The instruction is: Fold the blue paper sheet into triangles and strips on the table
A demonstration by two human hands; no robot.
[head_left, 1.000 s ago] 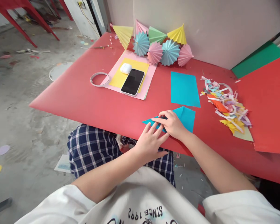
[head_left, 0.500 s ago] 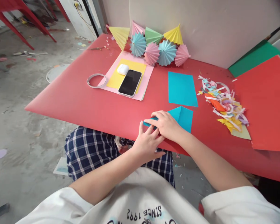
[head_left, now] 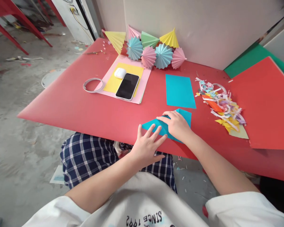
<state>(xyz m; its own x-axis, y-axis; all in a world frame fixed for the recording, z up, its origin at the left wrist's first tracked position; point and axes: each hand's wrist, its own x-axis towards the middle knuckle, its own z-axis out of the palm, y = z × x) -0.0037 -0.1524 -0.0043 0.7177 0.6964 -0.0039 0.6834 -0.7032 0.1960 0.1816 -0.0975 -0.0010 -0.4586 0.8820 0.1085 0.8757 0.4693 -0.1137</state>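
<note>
A folded teal paper (head_left: 186,116) lies at the near edge of the red table (head_left: 85,104). My left hand (head_left: 145,146) rests on its left corner with fingers spread flat. My right hand (head_left: 177,125) lies flat on the middle of the fold, fingers pointing left and pressed on the paper. A second, flat teal sheet (head_left: 179,91) lies just beyond the folded one.
A phone (head_left: 127,86) and white earbud case (head_left: 120,72) sit on yellow and pink sheets. A tape ring (head_left: 90,85) lies left of them. Paper fans (head_left: 153,52) line the wall. Paper scraps (head_left: 223,108) lie at right, beside red (head_left: 265,104) and green (head_left: 255,56) boards.
My right hand slid along the fold and my left fingers spread wider on the paper's corner. The camera view shifted slightly, so everything sits further left.
</note>
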